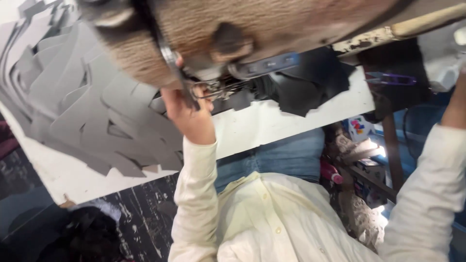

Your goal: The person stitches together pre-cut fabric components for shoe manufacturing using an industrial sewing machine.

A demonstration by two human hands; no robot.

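— Head view caught it at a bad tilt, didn't it? What was the person holding?

— A thin metal band (170, 57), dark and curved, just left of the frame's middle near the top. The left hand (190, 114) had come up from below with its fingers curled around the band's lower end, against a tangle of wiry metal parts (216, 90).

— How would it handle, do you think?

— Stiff and light, I'd say, with narrow edges and a smooth face that could slip. I'd have gripped it low, where the hand already was, rather than on the blurred upper stretch.

— And around it?

— A brown fuzzy mass (272, 24) filled the top of the frame, too blurred to name. Under it was a blue-grey bar (266, 64). Right of that lay black cut pieces (310, 90) that looked limp and soft, hanging over the edge of a white table (272, 123). Overlapping grey cut shapes (73, 106) were spread across the upper left.

— The other hand?

— I couldn't tell. Only the right sleeve (427, 184) and a bare wrist showed at the right edge, because the right hand ran out of the frame. A purple pair of snips (391, 78) lay near it, at the upper right.
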